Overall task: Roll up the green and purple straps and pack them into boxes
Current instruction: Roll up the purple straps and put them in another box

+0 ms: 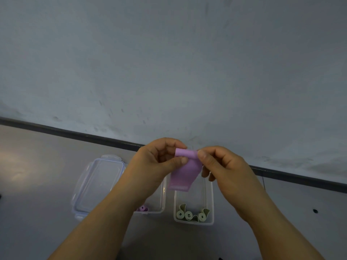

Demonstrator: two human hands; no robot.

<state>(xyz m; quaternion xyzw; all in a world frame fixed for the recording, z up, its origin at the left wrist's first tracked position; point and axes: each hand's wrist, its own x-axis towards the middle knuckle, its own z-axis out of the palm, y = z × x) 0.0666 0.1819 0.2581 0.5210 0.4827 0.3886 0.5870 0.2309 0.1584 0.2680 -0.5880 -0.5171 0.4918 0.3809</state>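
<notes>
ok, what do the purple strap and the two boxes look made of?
Purple strap: likely thin rubber or latex, matte. It hangs limp and curls smoothly, and no weave is visible. Left box and right box: clear rigid plastic, glossy. Their see-through walls hold their shape and the rims catch light.

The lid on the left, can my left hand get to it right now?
Probably yes, once freed: the left hand is pinching the purple strap, but the lid lies uncovered to its left, with nothing in between.
</notes>
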